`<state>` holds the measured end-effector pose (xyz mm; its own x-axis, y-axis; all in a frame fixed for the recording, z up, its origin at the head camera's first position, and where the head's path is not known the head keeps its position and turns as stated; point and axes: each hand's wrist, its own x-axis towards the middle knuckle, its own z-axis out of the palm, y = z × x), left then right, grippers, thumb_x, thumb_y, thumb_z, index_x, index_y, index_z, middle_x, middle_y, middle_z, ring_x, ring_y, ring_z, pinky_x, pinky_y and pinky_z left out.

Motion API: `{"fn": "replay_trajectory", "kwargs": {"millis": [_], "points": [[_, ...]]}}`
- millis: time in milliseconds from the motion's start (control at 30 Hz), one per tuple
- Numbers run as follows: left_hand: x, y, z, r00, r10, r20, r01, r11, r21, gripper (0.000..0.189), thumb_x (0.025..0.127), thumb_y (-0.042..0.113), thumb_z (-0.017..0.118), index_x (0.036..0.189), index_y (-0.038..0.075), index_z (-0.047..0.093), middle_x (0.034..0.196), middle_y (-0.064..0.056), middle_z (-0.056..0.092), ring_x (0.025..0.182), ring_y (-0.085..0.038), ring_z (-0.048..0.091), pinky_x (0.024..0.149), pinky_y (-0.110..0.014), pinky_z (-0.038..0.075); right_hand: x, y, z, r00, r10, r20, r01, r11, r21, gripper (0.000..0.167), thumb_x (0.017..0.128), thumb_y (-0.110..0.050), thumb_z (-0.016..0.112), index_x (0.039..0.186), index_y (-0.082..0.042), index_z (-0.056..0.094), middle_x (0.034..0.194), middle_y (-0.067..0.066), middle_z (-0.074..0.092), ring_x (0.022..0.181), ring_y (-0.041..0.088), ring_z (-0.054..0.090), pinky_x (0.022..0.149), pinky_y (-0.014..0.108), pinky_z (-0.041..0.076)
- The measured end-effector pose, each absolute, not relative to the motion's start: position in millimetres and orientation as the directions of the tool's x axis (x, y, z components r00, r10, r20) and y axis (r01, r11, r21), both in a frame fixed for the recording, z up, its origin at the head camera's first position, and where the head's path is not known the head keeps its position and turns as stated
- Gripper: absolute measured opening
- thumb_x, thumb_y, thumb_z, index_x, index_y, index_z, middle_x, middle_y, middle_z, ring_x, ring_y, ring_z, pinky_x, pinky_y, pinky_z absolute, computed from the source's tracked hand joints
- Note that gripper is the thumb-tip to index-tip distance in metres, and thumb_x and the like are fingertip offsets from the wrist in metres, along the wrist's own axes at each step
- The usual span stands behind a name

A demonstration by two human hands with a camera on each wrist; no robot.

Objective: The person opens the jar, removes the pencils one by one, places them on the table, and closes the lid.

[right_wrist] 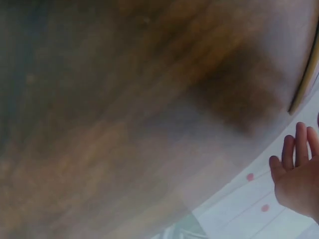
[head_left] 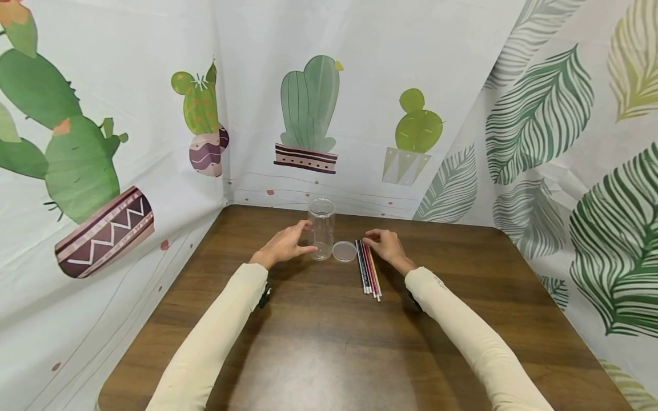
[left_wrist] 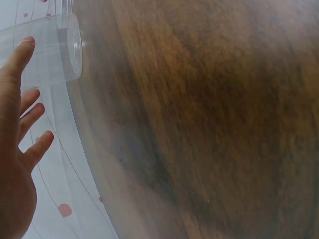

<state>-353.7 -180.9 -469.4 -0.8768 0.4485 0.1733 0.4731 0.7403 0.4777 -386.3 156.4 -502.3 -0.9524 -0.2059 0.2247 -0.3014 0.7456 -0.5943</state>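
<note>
A tall clear plastic jar [head_left: 321, 228] stands upright and without a lid near the table's back edge. My left hand [head_left: 285, 242] is spread at its left side, thumb and fingers apart, fingertips right by the wall; the left wrist view shows the jar [left_wrist: 47, 50] beyond the thumb [left_wrist: 22, 52]. Beside the jar lies a round clear lid [head_left: 344, 251]. A row of several pencils [head_left: 367, 268], dark, red and yellow, lies just right of the lid. My right hand [head_left: 386, 244] hovers at their far ends with loosely bent fingers, also seen as a right hand [right_wrist: 299, 174] in the right wrist view.
The brown wooden table [head_left: 329, 354] reaches back to a white cloth backdrop [head_left: 360, 114] printed with cacti and leaves, which also hangs along the left and right sides. Dark bands sit at both wrists, below the light sleeves [head_left: 216, 325].
</note>
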Motion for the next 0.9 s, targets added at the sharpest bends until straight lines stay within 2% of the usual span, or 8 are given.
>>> {"fn": "replay_trajectory", "kwargs": {"millis": [267, 467, 633, 900], "points": [[-354.7, -182.1, -470.7, -0.866, 0.464, 0.185, 0.491, 0.720, 0.491, 0.078, 0.094, 0.042, 0.077, 0.152, 0.008, 0.038, 0.148, -0.021, 0.056, 0.135, -0.040, 0.055, 0.111, -0.054, 0.045, -381.7, 134.1, -491.1, -0.864, -0.411, 0.291, -0.503, 0.673, -0.543, 0.041, 0.098, -0.025, 0.076, 0.131, 0.000, 0.070, 0.126, 0.015, 0.072, 0.116, 0.034, 0.069, 0.100, 0.049, 0.054], [-355.2, -181.3, -471.9, -0.863, 0.472, 0.182, 0.495, 0.712, 0.498, 0.078, 0.095, 0.042, 0.076, 0.153, 0.008, 0.037, 0.149, -0.021, 0.055, 0.135, -0.041, 0.055, 0.111, -0.055, 0.045, -376.1, 118.7, -490.4, -0.803, -0.547, 0.237, -0.587, 0.654, -0.477, 0.065, 0.089, -0.034, 0.084, 0.137, 0.006, 0.063, 0.132, 0.021, 0.068, 0.122, 0.036, 0.064, 0.103, 0.049, 0.053], [-355.4, -180.8, -472.9, -0.860, 0.474, 0.190, 0.500, 0.706, 0.501, 0.077, 0.095, 0.039, 0.077, 0.152, 0.007, 0.037, 0.149, -0.021, 0.055, 0.135, -0.041, 0.055, 0.111, -0.055, 0.045, -375.3, 113.8, -495.8, -0.787, -0.580, 0.209, -0.609, 0.679, -0.409, 0.080, 0.082, -0.043, 0.089, 0.137, 0.007, 0.062, 0.131, 0.021, 0.069, 0.118, 0.032, 0.066, 0.099, 0.045, 0.055], [-354.6, -182.5, -474.6, -0.862, 0.467, 0.195, 0.497, 0.704, 0.508, 0.077, 0.095, 0.039, 0.078, 0.152, 0.007, 0.038, 0.149, -0.021, 0.056, 0.134, -0.041, 0.055, 0.111, -0.055, 0.045, -374.3, 111.0, -495.7, -0.800, -0.569, 0.191, -0.593, 0.702, -0.395, 0.079, 0.081, -0.045, 0.089, 0.139, 0.002, 0.063, 0.133, 0.019, 0.067, 0.125, 0.036, 0.060, 0.104, 0.049, 0.051]]}}
